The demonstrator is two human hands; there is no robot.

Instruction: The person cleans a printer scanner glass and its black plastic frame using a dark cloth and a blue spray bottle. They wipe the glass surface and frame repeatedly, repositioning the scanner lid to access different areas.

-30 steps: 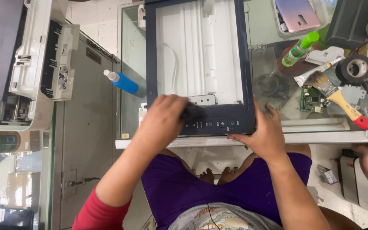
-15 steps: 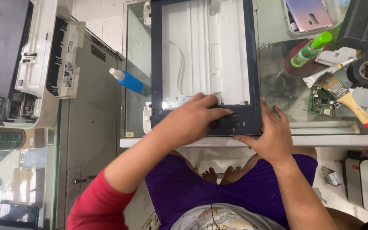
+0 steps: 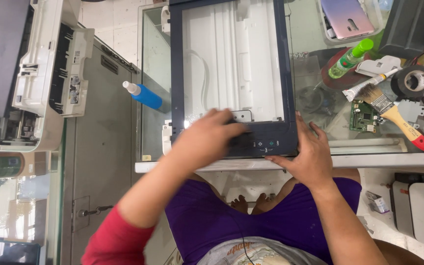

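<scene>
A: Where is the scanner sitting?

B: Upper middle of the frame, flat on the glass table, its dark blue frame around a white bed. Its near edge, with the button panel, lies just above the table's front rim.

A: And the hands?

B: The left hand lies on top of the scanner's lower left part, fingers stretched right across the dark strip beside the buttons. It is blurred, so I cannot tell whether it grips anything or just presses flat. The right hand rests at the lower right corner of the scanner, fingers spread and open, palm against the frame's edge, bracing rather than clasping.

A: What lies around it?

B: Left of the scanner, at the table's left edge, a blue bottle lies tilted. To the right, a green bottle lies on a red disc; below it a brush with a yellow and red handle lies slanted, with a small green circuit board just to its left. A roll of black tape is at the right edge, and a phone sits in a tray at the upper right. An opened printer fills the upper left of the frame.
</scene>
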